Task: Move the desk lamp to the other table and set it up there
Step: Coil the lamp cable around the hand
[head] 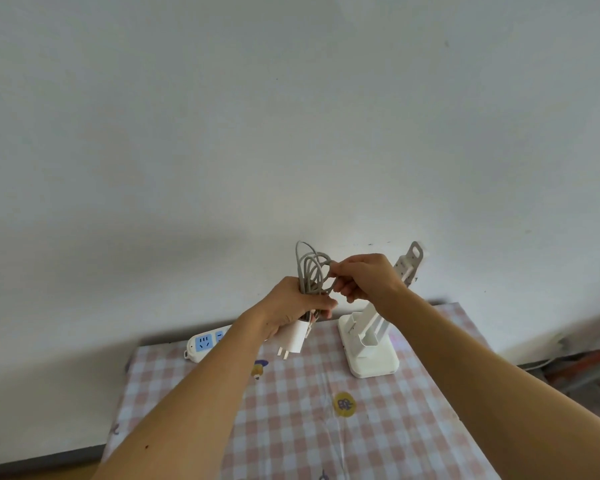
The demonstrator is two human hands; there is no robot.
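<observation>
The white desk lamp (369, 344) stands on the table with the pink checked cloth (326, 427), its arm folded and leaning up toward the wall. My left hand (293, 308) grips a coiled grey cable (310, 268) and the white plug adapter (297, 342) above the table. My right hand (364, 277) pinches a loop of the same cable just right of the coil, in front of the lamp's arm.
A white power strip (205, 344) with blue sockets lies at the table's back left edge, partly behind my left forearm. A white wall rises right behind the table. Floor and dark clutter show at far right.
</observation>
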